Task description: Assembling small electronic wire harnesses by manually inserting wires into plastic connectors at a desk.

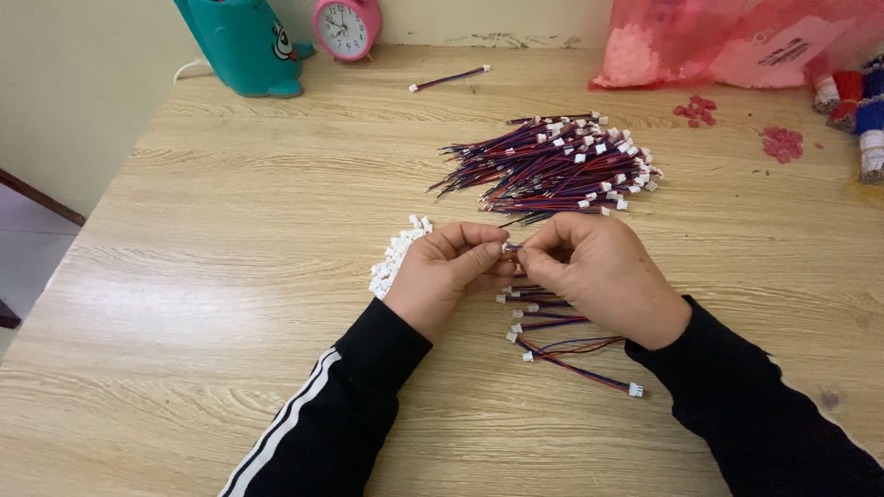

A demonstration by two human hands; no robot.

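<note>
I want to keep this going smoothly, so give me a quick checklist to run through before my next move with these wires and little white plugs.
1. Left hand pinches a small white plug at its fingertips: ok.
2. Right hand holds the wire end against that plug: ok.
3. Wire fully seated in the plug: cannot tell, fingers hide it.
4. Loose white plugs lie beside the left hand: ok.
5. Big wire pile lies just beyond the hands: ok.
6. Small wire bunch under the right hand lies apart from the big pile: ok.
</note>
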